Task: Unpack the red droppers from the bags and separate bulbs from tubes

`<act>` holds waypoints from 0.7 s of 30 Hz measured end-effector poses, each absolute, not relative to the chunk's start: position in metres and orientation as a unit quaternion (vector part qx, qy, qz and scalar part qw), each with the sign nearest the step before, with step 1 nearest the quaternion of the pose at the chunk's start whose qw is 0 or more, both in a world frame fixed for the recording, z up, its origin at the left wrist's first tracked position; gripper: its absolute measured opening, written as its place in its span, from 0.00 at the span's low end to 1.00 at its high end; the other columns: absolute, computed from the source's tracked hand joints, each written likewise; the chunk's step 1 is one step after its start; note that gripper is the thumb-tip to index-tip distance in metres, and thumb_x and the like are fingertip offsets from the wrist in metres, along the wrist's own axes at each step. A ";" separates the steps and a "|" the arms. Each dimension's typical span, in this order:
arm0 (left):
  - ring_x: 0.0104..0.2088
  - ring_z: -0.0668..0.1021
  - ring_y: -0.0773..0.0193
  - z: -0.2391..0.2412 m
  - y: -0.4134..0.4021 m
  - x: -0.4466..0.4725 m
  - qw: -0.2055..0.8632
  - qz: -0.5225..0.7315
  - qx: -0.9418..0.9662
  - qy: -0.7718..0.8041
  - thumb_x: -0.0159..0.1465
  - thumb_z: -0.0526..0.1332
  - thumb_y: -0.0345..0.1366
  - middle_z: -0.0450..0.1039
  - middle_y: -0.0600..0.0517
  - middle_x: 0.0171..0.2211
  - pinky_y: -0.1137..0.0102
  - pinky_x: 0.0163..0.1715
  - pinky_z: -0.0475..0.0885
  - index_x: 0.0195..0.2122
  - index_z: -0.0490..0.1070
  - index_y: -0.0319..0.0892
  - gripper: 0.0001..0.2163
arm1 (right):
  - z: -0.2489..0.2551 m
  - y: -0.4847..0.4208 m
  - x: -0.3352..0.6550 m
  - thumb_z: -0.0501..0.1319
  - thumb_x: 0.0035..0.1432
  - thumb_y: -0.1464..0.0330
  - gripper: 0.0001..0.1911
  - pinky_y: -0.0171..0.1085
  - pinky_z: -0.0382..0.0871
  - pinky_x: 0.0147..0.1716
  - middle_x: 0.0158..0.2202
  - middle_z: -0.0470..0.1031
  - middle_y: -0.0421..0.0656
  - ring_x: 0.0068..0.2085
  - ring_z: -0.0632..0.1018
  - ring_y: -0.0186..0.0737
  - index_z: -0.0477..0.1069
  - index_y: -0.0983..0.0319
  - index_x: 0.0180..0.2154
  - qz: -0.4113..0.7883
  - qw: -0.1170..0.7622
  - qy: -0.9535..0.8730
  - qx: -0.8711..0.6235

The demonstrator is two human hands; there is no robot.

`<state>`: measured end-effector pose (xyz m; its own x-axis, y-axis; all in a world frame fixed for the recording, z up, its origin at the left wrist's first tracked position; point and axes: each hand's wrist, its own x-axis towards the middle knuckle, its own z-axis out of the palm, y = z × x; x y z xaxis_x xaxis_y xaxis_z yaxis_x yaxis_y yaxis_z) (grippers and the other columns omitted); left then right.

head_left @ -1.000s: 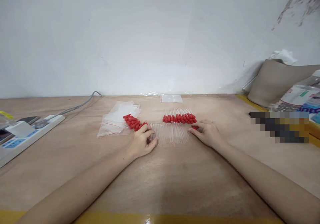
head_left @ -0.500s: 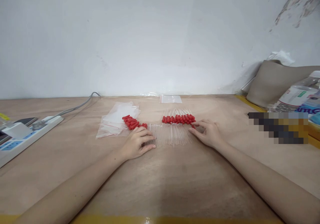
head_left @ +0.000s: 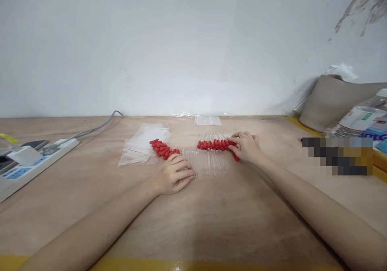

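A row of clear thin tubes lies side by side on the wooden table. My left hand rests over the row's left end, thumb and fingers closed on a clear tube whose tip shows by the fingertips. Beyond these tubes is a row of droppers with red bulbs, their clear stems pointing toward the wall. My right hand is at that row's right end, its fingers closed around a red-bulbed dropper. More red bulbs are heaped just past my left hand, partly over clear zip bags.
Another zip bag lies near the wall. At the left is a power strip with a grey cable. A plastic bottle and a grey-brown container stand at the right, near yellow tape.
My right hand has shifted slightly up and left over the red bulbs, and one bulb now sticks out below its fingers. My left hand has moved slightly right along the tubes.
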<state>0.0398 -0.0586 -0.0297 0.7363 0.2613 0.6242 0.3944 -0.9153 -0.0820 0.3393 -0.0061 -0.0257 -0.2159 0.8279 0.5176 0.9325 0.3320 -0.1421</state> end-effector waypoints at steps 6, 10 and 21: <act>0.37 0.71 0.63 -0.031 -0.055 0.039 0.090 -0.306 -0.927 -0.199 0.58 0.57 0.30 0.72 0.50 0.33 0.64 0.39 0.63 0.37 0.71 0.44 0.08 | -0.027 0.001 0.340 0.54 0.53 0.70 0.12 0.47 0.50 0.41 0.36 0.75 0.41 0.42 0.67 0.45 0.75 0.52 0.35 -0.053 0.271 -0.768 -0.577; 0.37 0.70 0.63 -0.032 -0.056 0.038 0.092 -0.304 -0.925 -0.210 0.58 0.56 0.30 0.72 0.51 0.33 0.65 0.39 0.63 0.37 0.71 0.44 0.08 | -0.023 0.001 0.340 0.53 0.54 0.69 0.12 0.46 0.56 0.42 0.35 0.75 0.43 0.40 0.71 0.42 0.75 0.57 0.34 -0.025 0.390 -0.727 -0.565; 0.46 0.69 0.57 -0.030 -0.048 0.066 0.191 -0.416 -0.809 -0.369 0.60 0.57 0.35 0.70 0.47 0.45 0.59 0.46 0.60 0.50 0.66 0.45 0.16 | -0.036 -0.053 0.304 0.54 0.56 0.69 0.08 0.41 0.68 0.41 0.37 0.73 0.43 0.40 0.73 0.38 0.69 0.59 0.38 0.121 0.535 -0.750 -0.370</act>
<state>0.0655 -0.0476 -0.0296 0.3812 0.4386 0.8138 0.7561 -0.6545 -0.0015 0.3044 -0.0525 -0.0356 -0.1550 0.6836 0.7132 0.4254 0.6977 -0.5764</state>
